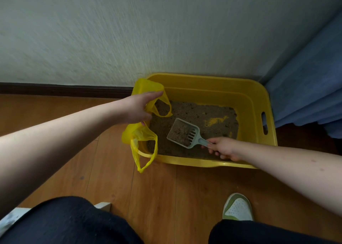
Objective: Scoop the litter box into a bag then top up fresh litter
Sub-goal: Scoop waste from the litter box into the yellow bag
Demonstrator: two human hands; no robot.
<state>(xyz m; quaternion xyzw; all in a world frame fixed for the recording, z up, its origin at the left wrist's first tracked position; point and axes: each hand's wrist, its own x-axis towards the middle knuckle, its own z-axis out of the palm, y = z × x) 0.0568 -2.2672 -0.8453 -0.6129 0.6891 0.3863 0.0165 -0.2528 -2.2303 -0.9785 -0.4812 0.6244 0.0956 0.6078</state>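
Plastic, thin and yellow, is hanging at the left edge of the scene's action: the bag [137,132] is drooping over the near-left corner of the litter box [259,103], its handle loops sagging, one over the litter and one down outside the wall. It is looking limp, light and slippery, so it is probably best taken by the rim or the handles and spread wide, since it will likely be collapsing shut otherwise. The left hand [137,108] is reaching into its mouth with fingers fairly straight and the thumb hooking the film, holding the opening apart rather than clenching it. Moving right, the scoop [185,132] is hovering level over the brown litter [196,112], loaded with clumpy grains; being stiff slotted plastic, it is likely handling predictably, though a tilt would be spilling the loose load. A bare yellow patch of floor is showing through the litter further right. The right hand [224,148] is gripping the scoop's handle end, fingers curled around it, at the box's near wall.
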